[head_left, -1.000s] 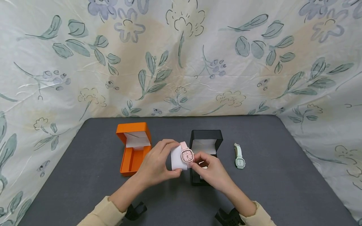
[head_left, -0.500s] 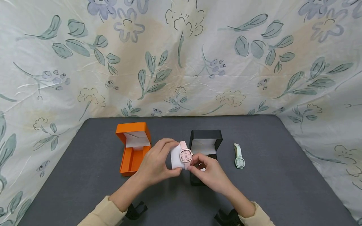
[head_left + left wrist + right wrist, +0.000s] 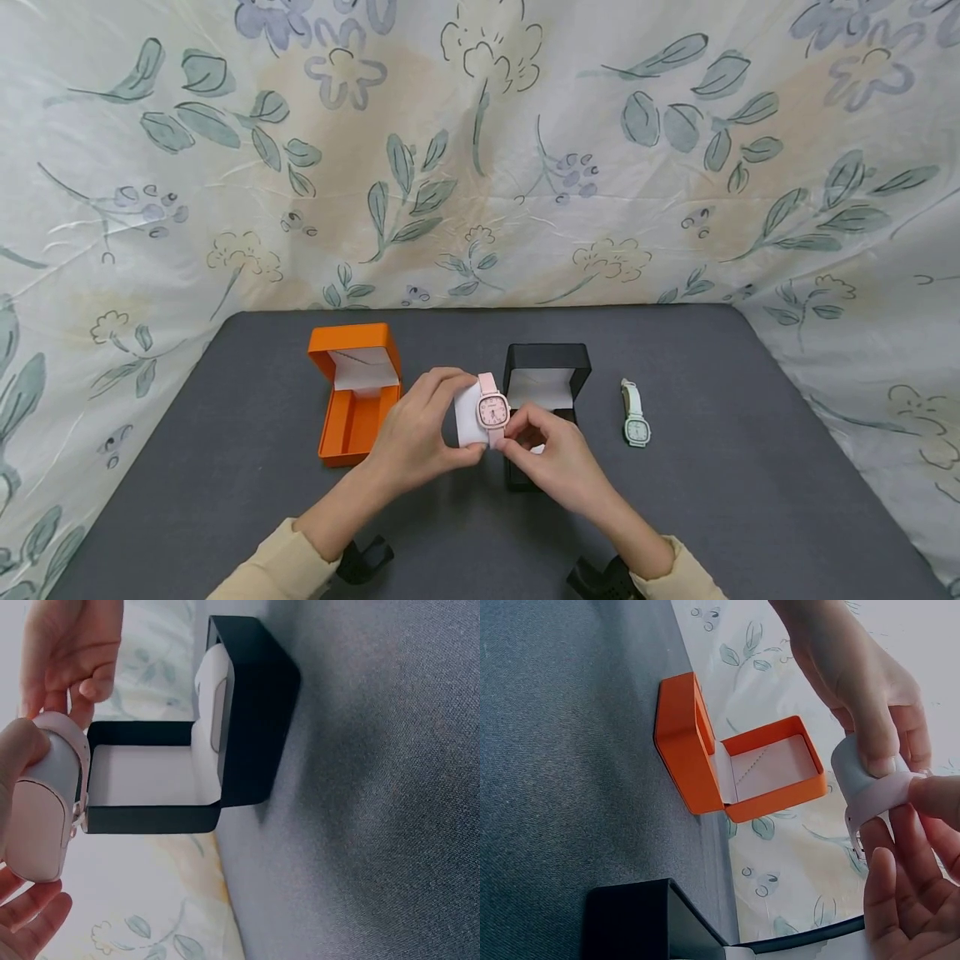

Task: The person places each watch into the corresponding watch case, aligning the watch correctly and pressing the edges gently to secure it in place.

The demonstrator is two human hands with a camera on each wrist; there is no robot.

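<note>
My left hand [image 3: 420,425] grips a white watch cushion [image 3: 467,417], thumb at the near end and fingers at the far end. Around the cushion's right part lies a pink watch [image 3: 492,411], dial facing up. The thumb and fingertips of my right hand [image 3: 558,457] pinch its strap [image 3: 881,796] at the near side. In the left wrist view the strap's buckle [image 3: 77,816] shows beneath the cushion, apparently fastened. Behind my right hand stands an open black watch box [image 3: 547,357], with another white cushion [image 3: 215,682] in it.
An open orange watch box [image 3: 351,340] with a bare inner tray stands left of my hands. A pale green watch [image 3: 636,429] lies on the grey tabletop [image 3: 712,500] at the right. A floral cloth [image 3: 480,217] hangs behind and at both sides.
The pink watch has shifted slightly left on the cushion and straightened a little, my right fingers moving with its strap. My left hand keeps its grip; boxes and green watch stay put.
</note>
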